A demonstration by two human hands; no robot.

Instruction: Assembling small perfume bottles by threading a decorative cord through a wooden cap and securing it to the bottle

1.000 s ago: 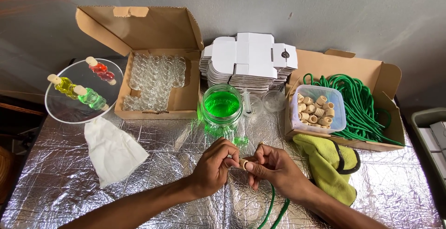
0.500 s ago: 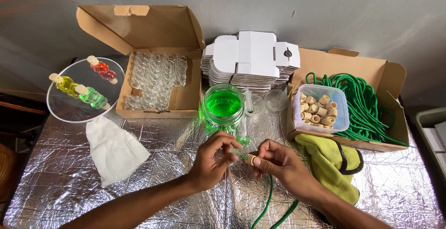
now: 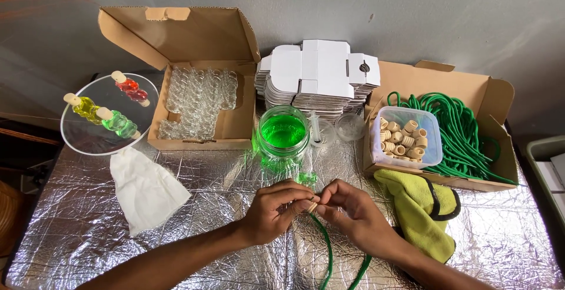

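Our left hand and right hand pinch a cork on green cord, near the jar of green liquid and before open brown cartons.

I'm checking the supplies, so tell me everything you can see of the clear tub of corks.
The tub is a small rectangular container of clear plastic with rounded corners and no lid on it. It is roughly half full of pale beige corks, short and ribbed, lying jumbled. It stands upright in the front left corner of the open cardboard box, beside the coiled green cord. Neither hand touches it.
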